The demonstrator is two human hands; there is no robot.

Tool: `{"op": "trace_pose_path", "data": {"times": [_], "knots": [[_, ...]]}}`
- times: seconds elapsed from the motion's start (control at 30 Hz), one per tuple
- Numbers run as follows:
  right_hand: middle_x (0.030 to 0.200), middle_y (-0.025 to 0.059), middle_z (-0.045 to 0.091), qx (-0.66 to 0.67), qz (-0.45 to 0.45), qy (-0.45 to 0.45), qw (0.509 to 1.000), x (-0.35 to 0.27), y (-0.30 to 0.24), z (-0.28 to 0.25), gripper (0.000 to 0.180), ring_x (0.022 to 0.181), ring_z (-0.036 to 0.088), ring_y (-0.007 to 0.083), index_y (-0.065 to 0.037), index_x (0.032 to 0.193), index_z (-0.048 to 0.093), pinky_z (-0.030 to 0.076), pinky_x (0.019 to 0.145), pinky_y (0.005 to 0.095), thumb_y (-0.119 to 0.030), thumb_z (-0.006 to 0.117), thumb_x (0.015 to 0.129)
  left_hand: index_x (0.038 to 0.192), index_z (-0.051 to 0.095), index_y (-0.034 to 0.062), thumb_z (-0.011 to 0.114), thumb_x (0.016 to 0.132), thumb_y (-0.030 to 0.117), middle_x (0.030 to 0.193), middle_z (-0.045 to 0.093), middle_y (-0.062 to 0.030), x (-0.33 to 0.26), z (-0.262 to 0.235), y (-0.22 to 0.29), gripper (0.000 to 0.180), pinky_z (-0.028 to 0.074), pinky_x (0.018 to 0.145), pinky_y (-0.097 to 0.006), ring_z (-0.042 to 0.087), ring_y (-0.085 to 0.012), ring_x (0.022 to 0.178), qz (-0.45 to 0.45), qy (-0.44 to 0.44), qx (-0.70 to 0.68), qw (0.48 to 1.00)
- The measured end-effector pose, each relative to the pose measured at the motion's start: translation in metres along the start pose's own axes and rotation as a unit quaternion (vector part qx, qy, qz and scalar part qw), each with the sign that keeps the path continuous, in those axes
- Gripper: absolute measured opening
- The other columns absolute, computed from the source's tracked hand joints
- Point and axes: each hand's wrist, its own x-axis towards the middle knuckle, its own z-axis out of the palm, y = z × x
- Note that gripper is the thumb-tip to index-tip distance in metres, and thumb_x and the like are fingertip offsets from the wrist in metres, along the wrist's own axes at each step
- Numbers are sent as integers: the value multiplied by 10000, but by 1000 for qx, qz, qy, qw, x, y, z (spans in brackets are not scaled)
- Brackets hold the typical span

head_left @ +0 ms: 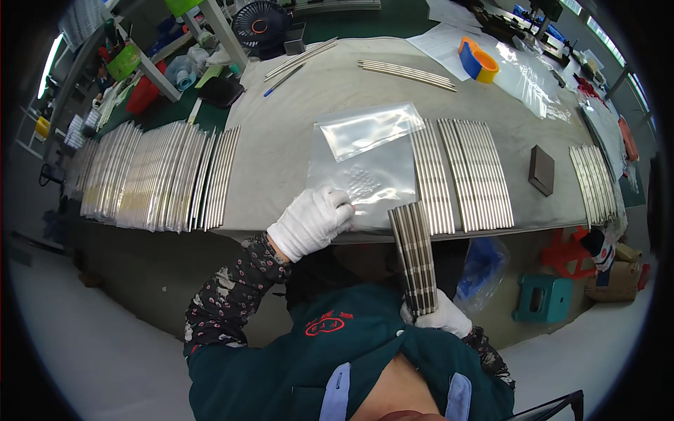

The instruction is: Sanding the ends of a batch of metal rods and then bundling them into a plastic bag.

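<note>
My left hand (309, 223), in a white glove, is at the table's front edge with its fingers curled together at the near edge of a clear plastic bag (365, 175). The fingers appear to pinch the bag. Another clear bag (365, 132) lies across its far part. My right hand (447, 317), also gloved, is low in front of my body and closed around the lower end of a bundle of metal rods (414, 259). The bundle's upper end points at the table edge. Right of the bags, loose metal rods (481, 175) lie side by side in rows.
Bagged rods (151, 179) fill the table's left end. A dark block (541, 170) and more rods (593, 186) lie at the right. At the back are a blue pen (283, 81), several loose rods (407, 74), tape rolls (479, 60) and a fan (261, 28). A teal stool (543, 297) stands below.
</note>
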Motion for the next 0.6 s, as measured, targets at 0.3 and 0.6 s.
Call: {"op": "trace_pose_path", "data": {"times": [0.3,0.6], "knots": [[782,25,581,-94,31,-33,995,16,-5,0,461,719,553,92,-40,1063,489,461,674,243,-22,691,649,761,513,74,680,721,63,719,518,-47,17,-3,7,172,449,547,-317,559,-209,637,-10,99,-90,991],[774,41,589,-14,57,-39,997,23,-9,1,446,698,560,108,-40,1024,495,464,643,238,-26,693,625,863,535,48,644,792,114,925,543,-86,27,-16,14,146,478,678,-330,576,-283,800,1,90,-259,962]]}}
